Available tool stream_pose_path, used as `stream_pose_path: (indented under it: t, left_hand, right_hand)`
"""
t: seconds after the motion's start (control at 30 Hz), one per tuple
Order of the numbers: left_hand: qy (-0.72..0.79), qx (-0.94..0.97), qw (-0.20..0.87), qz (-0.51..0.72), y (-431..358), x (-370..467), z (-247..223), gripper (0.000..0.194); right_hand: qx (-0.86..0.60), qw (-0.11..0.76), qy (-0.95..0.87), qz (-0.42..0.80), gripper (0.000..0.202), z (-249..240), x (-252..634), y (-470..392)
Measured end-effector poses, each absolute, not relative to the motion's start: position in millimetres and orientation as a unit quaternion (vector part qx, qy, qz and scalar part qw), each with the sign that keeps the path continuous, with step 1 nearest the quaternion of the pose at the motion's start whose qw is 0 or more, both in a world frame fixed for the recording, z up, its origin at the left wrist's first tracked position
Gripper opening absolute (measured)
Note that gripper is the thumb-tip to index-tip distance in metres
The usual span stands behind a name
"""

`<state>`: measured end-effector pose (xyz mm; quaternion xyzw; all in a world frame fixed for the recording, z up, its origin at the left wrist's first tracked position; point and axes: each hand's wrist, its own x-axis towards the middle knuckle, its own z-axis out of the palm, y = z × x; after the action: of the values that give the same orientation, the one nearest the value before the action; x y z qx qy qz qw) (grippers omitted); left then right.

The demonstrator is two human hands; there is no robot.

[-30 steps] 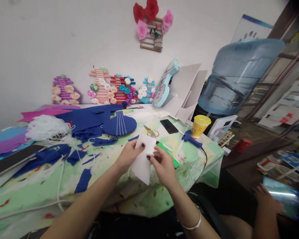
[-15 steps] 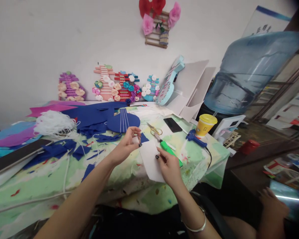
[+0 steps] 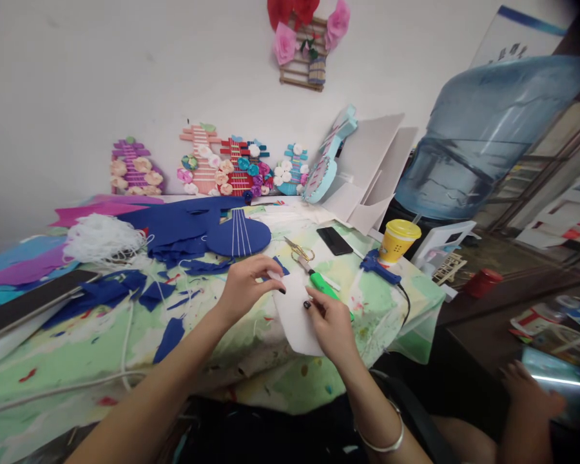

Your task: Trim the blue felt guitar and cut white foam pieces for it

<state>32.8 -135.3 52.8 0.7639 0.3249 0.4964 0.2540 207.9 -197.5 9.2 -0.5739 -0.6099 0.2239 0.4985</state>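
Observation:
A white sheet (image 3: 294, 317), like paper or thin foam, is held tilted over the table's front edge. My left hand (image 3: 250, 285) is closed in a pinch at its upper left corner. On its right side, my right hand (image 3: 332, 322) grips the edge between thumb and curled fingers. Just beyond the right hand lies a green-handled cutter (image 3: 323, 283), partly covered by that hand. Gold-handled scissors (image 3: 299, 250) rest behind it. Farther back to the left is a blue lute-shaped piece (image 3: 241, 235) with white strings.
Blue felt scraps (image 3: 169, 338) and a heap of white string (image 3: 104, 241) lie left. A phone (image 3: 334, 241), a blue glue gun (image 3: 379, 267) and a yellow cup (image 3: 399, 241) stand right. Decorated lute models (image 3: 200, 161) line the wall. Another person's hand (image 3: 531, 390) is at lower right.
My left hand has moved slightly right and lowered its raised fingers into a pinch at the sheet's upper corner. My right hand keeps its grip, nearly unmoved.

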Motion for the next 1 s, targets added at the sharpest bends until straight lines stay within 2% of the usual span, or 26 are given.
stream_pose_path:
  t: [0.3, 0.53, 0.73, 0.87, 1.0]
  left_hand:
    - [0.339, 0.708, 0.223, 0.579, -150, 45, 40, 0.016]
    - [0.379, 0.617, 0.36, 0.589, -156, 58, 31, 0.021]
    - [0.387, 0.572, 0.423, 0.587, -158, 58, 31, 0.022]
    - [0.399, 0.562, 0.439, 0.576, -158, 57, 32, 0.022]
    - [0.399, 0.58, 0.451, 0.549, -164, 61, 32, 0.022]
  right_hand:
    - [-0.566, 0.536, -0.573, 0.253, 0.031, 7, 204, -201]
    - [-0.553, 0.56, -0.558, 0.261, 0.027, 8, 201, -204]
    - [-0.553, 0.566, -0.557, 0.253, 0.024, 4, 199, -204]
    - [-0.538, 0.571, -0.545, 0.295, 0.022, 1, 202, -202]
    - [-0.479, 0.588, -0.524, 0.387, 0.023, 7, 204, -197]
